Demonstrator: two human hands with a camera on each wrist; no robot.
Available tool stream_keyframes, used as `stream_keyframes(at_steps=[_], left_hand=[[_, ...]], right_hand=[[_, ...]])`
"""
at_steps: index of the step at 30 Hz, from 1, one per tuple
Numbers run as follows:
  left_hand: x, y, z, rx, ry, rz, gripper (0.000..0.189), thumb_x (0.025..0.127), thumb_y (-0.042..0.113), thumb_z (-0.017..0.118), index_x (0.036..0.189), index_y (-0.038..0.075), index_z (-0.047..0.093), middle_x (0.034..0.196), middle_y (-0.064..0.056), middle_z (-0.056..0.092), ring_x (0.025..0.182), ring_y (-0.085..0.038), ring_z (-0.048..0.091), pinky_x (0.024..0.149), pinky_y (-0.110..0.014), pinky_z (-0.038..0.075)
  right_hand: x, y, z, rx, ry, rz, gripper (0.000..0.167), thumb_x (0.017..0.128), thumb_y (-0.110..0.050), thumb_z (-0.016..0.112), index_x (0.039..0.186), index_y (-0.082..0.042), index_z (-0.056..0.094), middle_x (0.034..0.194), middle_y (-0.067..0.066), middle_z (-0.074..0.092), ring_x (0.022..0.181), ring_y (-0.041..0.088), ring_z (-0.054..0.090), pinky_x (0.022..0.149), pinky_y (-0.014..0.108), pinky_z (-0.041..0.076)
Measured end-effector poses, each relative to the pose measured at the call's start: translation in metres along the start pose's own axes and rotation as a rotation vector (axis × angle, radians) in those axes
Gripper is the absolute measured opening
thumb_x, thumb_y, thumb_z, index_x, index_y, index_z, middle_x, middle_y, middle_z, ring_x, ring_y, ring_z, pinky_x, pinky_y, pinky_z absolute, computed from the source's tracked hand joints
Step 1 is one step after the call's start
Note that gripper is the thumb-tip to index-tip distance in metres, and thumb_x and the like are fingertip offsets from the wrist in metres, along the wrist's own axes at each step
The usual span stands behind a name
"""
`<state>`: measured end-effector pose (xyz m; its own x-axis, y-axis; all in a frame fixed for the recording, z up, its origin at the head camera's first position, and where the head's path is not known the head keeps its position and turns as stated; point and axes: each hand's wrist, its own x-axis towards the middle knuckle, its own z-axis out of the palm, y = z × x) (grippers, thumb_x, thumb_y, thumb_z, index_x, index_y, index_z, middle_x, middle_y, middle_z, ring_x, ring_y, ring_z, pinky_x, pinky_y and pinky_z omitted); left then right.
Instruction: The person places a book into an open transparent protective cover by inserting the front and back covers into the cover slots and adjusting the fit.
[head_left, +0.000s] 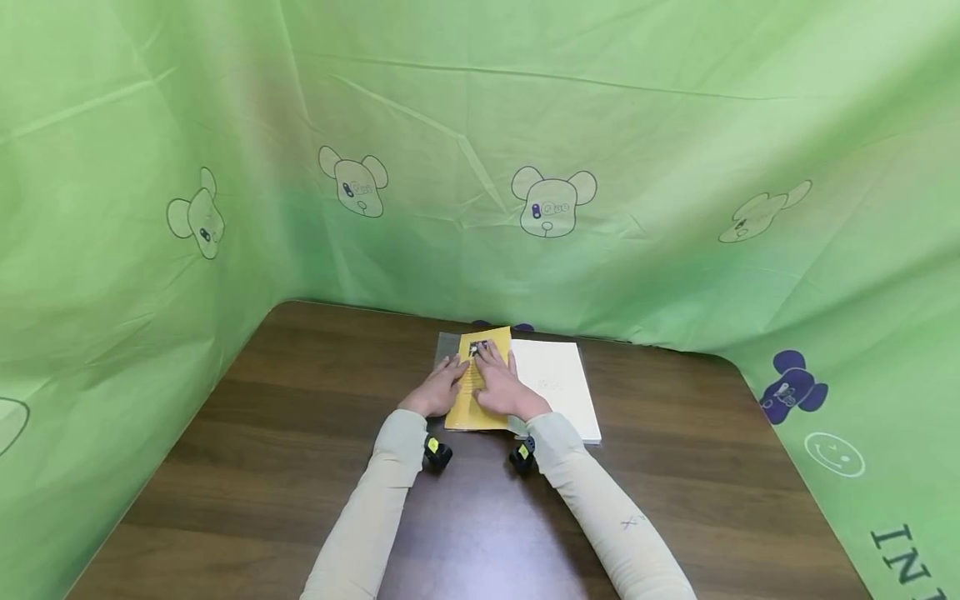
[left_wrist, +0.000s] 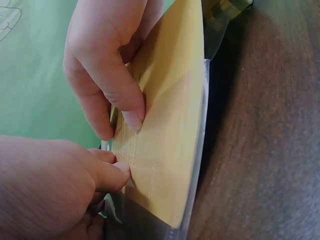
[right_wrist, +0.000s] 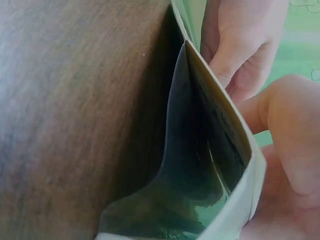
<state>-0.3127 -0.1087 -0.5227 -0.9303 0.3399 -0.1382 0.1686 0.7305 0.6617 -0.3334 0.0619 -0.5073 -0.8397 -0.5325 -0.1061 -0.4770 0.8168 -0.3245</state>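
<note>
In the head view a yellow printed sheet [head_left: 487,414] with a small dark picture lies over clear plastic [head_left: 447,345], which sticks out on its left. The left wrist view shows the yellow sheet [left_wrist: 172,100] standing off the table, clear plastic [left_wrist: 197,170] along its near edge. My left hand [head_left: 437,388] is at its left edge, where thumb and fingertips pinch the sheet. My right hand [head_left: 504,387] rests across its right part, fingers reaching up to the picture. From the right wrist, a gap shows beneath the sheet, with shiny plastic [right_wrist: 170,200] bent inside it.
White pages [head_left: 558,383] lie flat just right of the yellow sheet, their lower edge showing some thickness. Everything lies near the far edge of the dark wooden table [head_left: 300,433]. A green printed cloth [head_left: 450,250] hangs close behind the table.
</note>
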Motion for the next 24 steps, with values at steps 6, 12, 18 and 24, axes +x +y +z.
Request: stream_keyframes(at_steps=[6, 12, 18, 24], left_hand=[[-0.001, 0.000, 0.001, -0.011, -0.002, -0.003, 0.050, 0.108, 0.009, 0.043, 0.158, 0.005, 0.035, 0.169, -0.016, 0.017, 0.157, -0.034, 0.011, 0.127, -0.049, 0.018], [-0.002, 0.002, 0.002, -0.050, -0.004, -0.016, 0.051, 0.108, 0.008, 0.043, 0.158, 0.005, 0.035, 0.170, -0.015, 0.016, 0.158, -0.034, 0.009, 0.127, -0.049, 0.016], [-0.003, 0.001, 0.002, -0.059, -0.003, -0.018, 0.051, 0.109, 0.009, 0.042, 0.158, 0.005, 0.034, 0.170, -0.014, 0.015, 0.158, -0.033, 0.009, 0.127, -0.049, 0.016], [-0.003, 0.001, 0.001, -0.064, -0.004, -0.019, 0.051, 0.108, 0.009, 0.042, 0.158, 0.005, 0.034, 0.170, -0.014, 0.015, 0.158, -0.033, 0.009, 0.127, -0.049, 0.016]], right_hand=[[-0.005, 0.006, -0.005, 0.129, 0.057, -0.028, 0.084, 0.090, -0.020, 0.065, 0.153, 0.016, 0.024, 0.166, 0.031, 0.007, 0.156, 0.042, -0.003, 0.126, 0.058, -0.001], [-0.018, 0.023, -0.013, 0.258, 0.063, 0.016, 0.100, 0.089, -0.025, 0.068, 0.154, 0.017, 0.005, 0.165, 0.033, -0.005, 0.156, 0.040, -0.005, 0.128, 0.050, 0.006], [-0.032, 0.046, -0.026, 0.387, -0.028, -0.040, 0.104, 0.088, -0.026, 0.076, 0.159, 0.008, 0.009, 0.167, 0.026, 0.012, 0.155, 0.037, 0.016, 0.125, 0.051, 0.021], [-0.036, 0.062, -0.032, 0.485, -0.098, -0.128, 0.114, 0.081, -0.021, 0.087, 0.160, 0.005, 0.010, 0.168, 0.022, 0.012, 0.155, 0.035, 0.017, 0.123, 0.051, 0.026]])
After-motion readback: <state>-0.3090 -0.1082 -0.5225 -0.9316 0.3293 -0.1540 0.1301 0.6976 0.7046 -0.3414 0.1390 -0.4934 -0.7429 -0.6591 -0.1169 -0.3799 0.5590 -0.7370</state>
